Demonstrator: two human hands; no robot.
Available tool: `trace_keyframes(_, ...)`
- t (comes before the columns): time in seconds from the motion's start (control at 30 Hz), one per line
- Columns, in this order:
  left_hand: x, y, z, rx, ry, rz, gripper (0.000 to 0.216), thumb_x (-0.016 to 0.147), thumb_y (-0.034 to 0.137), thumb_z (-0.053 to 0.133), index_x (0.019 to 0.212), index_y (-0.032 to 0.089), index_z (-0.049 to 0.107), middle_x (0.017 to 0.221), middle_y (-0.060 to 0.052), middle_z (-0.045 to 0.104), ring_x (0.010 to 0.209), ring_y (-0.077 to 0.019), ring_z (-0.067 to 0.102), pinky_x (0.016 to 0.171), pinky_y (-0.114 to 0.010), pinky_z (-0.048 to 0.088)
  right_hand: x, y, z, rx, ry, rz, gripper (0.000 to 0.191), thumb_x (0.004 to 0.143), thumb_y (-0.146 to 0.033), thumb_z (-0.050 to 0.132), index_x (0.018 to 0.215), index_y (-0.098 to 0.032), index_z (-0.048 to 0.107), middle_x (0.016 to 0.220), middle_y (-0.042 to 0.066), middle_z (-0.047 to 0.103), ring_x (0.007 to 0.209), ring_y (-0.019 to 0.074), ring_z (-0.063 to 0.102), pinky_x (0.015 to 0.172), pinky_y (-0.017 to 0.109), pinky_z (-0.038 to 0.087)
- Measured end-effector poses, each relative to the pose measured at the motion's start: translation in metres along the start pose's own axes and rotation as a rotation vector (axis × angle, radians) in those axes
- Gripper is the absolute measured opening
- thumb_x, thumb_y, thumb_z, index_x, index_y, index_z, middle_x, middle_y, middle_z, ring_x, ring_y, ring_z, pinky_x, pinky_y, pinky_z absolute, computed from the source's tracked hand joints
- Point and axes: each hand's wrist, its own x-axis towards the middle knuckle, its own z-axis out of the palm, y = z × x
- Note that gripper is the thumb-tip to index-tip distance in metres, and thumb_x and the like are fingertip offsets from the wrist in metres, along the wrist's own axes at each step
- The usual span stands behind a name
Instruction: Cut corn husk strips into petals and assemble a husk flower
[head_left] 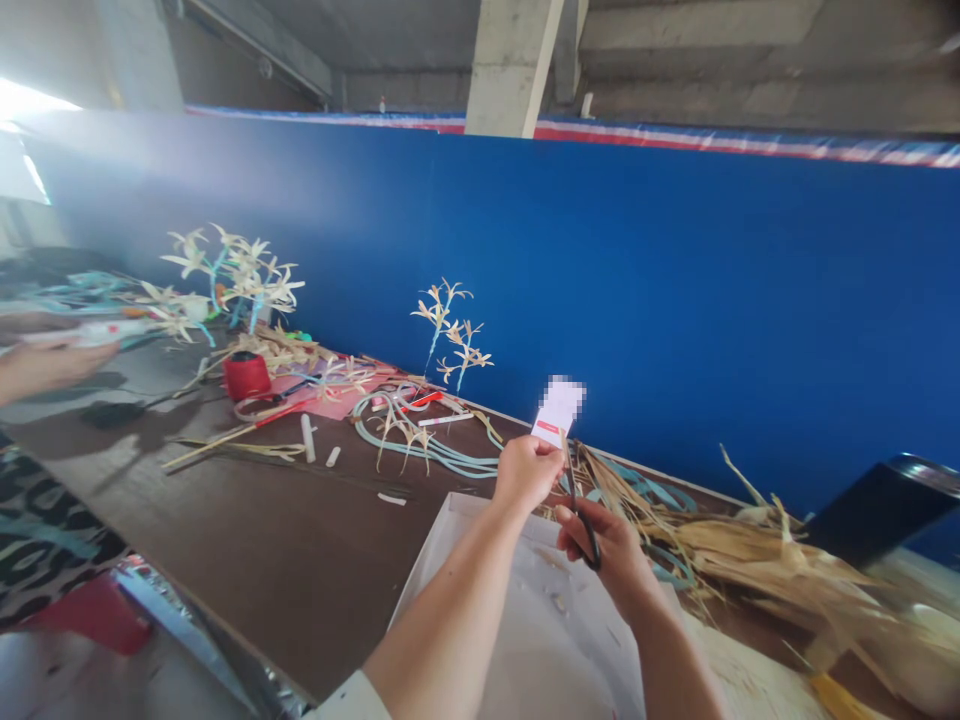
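My left hand [527, 472] is closed in a pinch, with a small pale tip at its fingers; the held piece is too small to name. The black-handled scissors [589, 540] are in my right hand [611, 550], fingers through the loops, blades pointing up beside the left fingertips. Just behind the pinch stands a white card or screen [555, 412] with a red bar and a blurred-out patch. Below both forearms lies a shallow white tray [525, 620] with small scraps in it. Dried husk strips [757, 550] are heaped right of my right hand.
A blue partition [712, 280] runs behind the table [315, 570]. Pale husk flowers [442, 320] stand along it, with a larger bunch [251, 275] further left. Light-blue cords [427, 455] and a red spool [246, 376] lie about. Another person's hand [60, 360] holds a white tool at left.
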Motion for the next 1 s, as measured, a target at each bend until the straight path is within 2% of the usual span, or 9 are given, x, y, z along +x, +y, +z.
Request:
trace_keyframes(0.3,-0.007,0.01,-0.009,0.278,0.025,0.156,0.017,0.074,0.03,0.054,0.078,0.02,0.067,0.078,-0.002,0.069,0.074,-0.0148,0.062,0.067,-0.022,0.045,-0.003,0.001,-0.007,-0.02,-0.067,-0.045,0.039,0.076,-0.05,0.059,0.095,-0.016,0.064,0.063,0.003,0.061,0.055,0.0128,0.048,0.05,0.023,0.034)
trace_keyframes(0.57,-0.015,0.017,-0.009,0.424,0.032,0.175,0.016,0.074,0.031,0.054,0.079,0.022,0.067,0.08,-0.002,0.069,0.075,-0.0154,0.061,0.067,-0.022,0.042,-0.003,0.002,-0.007,-0.033,-0.06,-0.026,0.042,0.077,-0.047,0.06,0.104,-0.016,0.061,0.062,0.003,0.061,0.057,0.0125,0.047,0.053,0.024,0.036)
trace_keyframes(0.8,-0.013,0.017,-0.011,0.404,-0.016,0.194,0.017,0.076,0.03,0.053,0.078,0.02,0.067,0.075,-0.002,0.069,0.074,-0.0153,0.062,0.067,-0.022,0.044,-0.003,-0.002,-0.006,-0.034,-0.045,-0.009,0.044,0.075,-0.048,0.061,0.104,-0.015,0.062,0.06,0.002,0.06,0.054,0.0122,0.047,0.052,0.024,0.035)
trace_keyframes(1.0,-0.007,0.008,-0.009,0.199,-0.094,0.124,0.018,0.076,0.029,0.051,0.078,0.018,0.065,0.068,-0.003,0.067,0.063,-0.0133,0.062,0.059,-0.02,0.046,-0.003,-0.002,-0.007,-0.06,-0.048,-0.021,0.042,0.076,-0.047,0.061,0.102,-0.015,0.063,0.059,0.001,0.058,0.053,0.0118,0.046,0.051,0.024,0.034)
